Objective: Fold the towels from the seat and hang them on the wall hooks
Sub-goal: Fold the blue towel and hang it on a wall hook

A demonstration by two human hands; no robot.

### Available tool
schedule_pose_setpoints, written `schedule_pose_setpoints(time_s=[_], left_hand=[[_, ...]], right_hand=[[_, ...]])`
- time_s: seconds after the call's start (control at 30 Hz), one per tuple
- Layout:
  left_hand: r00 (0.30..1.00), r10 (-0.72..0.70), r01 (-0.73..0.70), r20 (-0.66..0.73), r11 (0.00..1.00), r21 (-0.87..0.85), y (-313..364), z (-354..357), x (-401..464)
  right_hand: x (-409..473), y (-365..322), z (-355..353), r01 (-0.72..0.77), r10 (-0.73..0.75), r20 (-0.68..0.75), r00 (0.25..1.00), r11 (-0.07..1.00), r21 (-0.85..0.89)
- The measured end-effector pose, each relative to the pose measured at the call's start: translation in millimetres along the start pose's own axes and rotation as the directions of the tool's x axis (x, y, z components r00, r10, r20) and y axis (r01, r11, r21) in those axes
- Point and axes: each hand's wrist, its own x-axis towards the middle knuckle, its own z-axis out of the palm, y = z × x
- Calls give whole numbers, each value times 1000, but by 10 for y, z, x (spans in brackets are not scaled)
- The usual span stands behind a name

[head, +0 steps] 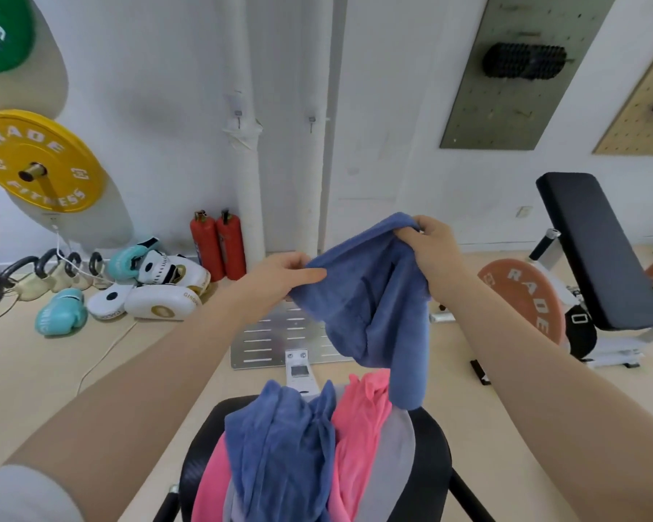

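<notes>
1. Two hands hold one blue towel point(370, 295) up in the air, over the far edge of the black seat point(436, 446)
2. The left hand point(279, 275) pinches the towel's left edge between thumb and fingers
3. The right hand point(428, 244) grips the bunched top right corner, fingers curled round the cloth
4. The towel sags between the hands, and a long fold hangs down on the right to just above the pile
5. On the seat, near, lies a heap: another blue towel point(279, 446), pink towels point(360, 427) and a grey towel point(394, 457)
6. On the far white wall two small hooks point(311, 122) sit bare, left and right of a pipe
7. Far left on the floor: boxing gloves point(59, 314) and two red fire extinguishers point(219, 244)
</notes>
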Motion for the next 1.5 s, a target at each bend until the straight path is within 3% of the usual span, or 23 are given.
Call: schedule_pose_setpoints(time_s=[0.07, 0.17, 0.27, 0.37, 0.5, 0.57, 0.63, 0.73, 0.77, 0.83, 0.97, 1.07, 1.17, 1.23, 1.3, 1.37, 1.43, 1.5], left_hand=[[999, 4, -14, -40, 969, -245, -49, 29, 9], [999, -53, 47, 4, 844, -534, -5, 107, -27], [979, -203, 177, 12, 819, -546, -48, 124, -117], [953, -258, 303, 160, 818, -489, -159, 58, -356], [938, -139, 296, 318, 799, -524, -251, -3, -749], [935, -113, 277, 337, 825, -492, -340, -35, -860], [948, -185, 270, 260, 898, -347, -561, -80, -889], [918, -374, 376, -131, 927, -10, -1177, -192, -890], [893, -398, 424, -209, 901, 93, -1382, -208, -918], [884, -383, 447, -268, 859, 247, -1716, -187, -991], [890, -316, 441, -330, 779, 445, -2015, -85, -1002], [873, -284, 410, -398, 867, 282, -1982, -19, -945], [851, -265, 279, -454, 960, -36, -1904, 21, -967], [772, -267, 309, -576, 951, -25, -1994, -4, -993], [683, -303, 497, -664, 859, 119, -2178, -52, -1046], [661, -337, 648, -670, 707, 284, -2343, -38, -1096], [719, -318, 641, -618, 646, 414, -2459, 31, -1143], [759, -294, 603, -582, 654, 456, -2516, 81, -1171]], right_hand=[[56, 85, -87, -83, 83, 6, 997, 996, 37], [8, 184, -149, -151, 156, 210, 965, 988, -38], [-132, 230, -175, -192, 202, 397, 895, 979, -65], [-305, 274, -194, -308, 287, 521, 804, 950, -50], [-625, 293, -194, -456, 392, 729, 561, 881, -122], [-723, 359, -168, -456, 440, 739, 510, 867, -201], [-801, 512, -81, -402, 484, 634, 604, 871, -282], [-891, 951, 26, -202, 417, 313, 854, 819, -538], [-931, 1122, 38, -192, 403, 237, 884, 774, -603], [-1021, 1468, 41, -192, 427, 166, 889, 676, -712], [-1054, 1882, -42, -109, 465, 185, 866, 536, -837], [-913, 2020, -170, -62, 501, 260, 825, 539, -840], [-805, 1975, -296, -316, 520, 189, 833, 728, -609], [-702, 2028, -359, -410, 516, 81, 853, 758, -508], [-660, 2110, -308, -256, 420, 27, 907, 601, -757], [-752, 2191, -153, -31, 293, 107, 950, 430, -902], [-905, 2295, 120, 183, 225, 319, 921, 473, -862], [-1091, 2337, 427, 356, 252, 525, 813, 498, -791]])
